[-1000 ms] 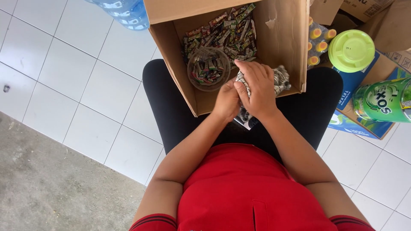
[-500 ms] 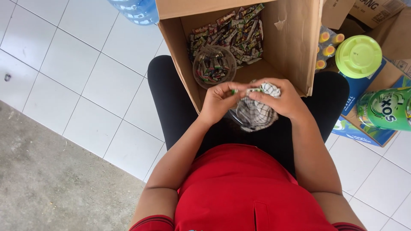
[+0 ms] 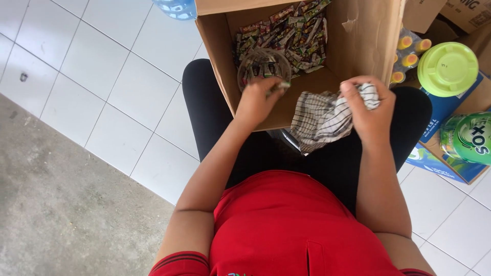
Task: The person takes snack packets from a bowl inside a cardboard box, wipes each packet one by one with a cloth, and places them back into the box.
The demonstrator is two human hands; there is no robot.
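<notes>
Nearest the camera, a red shirt (image 3: 286, 225) and black-trousered lap fill the lower view, with both forearms reaching forward over them. Half a second ago the two hands worked together at the checked cloth just in front of the lap; now they have parted. The right hand (image 3: 369, 108) alone keeps the checked cloth (image 3: 319, 120), its fingers curled tight and bunching one corner at the knuckles, while the rest hangs loose over the near edge of the cardboard box (image 3: 365, 36) and onto the lap. The left hand (image 3: 257, 99) has moved forward into the box, and its fingertips pinch a small green-wrapped candy (image 3: 279, 87) at the rim of the clear round container (image 3: 263, 66), so the work seems to have passed from handling the cloth to picking sweets. The left wrist is bent down, palm turned away; the right forearm runs straight up from the elbow. Beyond the container, a heap of wrapped candies (image 3: 294, 25) covers the far end of the box floor. To the right of the box stand a green-lidded jar (image 3: 447, 69) and small bottles with yellow caps (image 3: 409, 51), over white floor tiles (image 3: 102, 82).
</notes>
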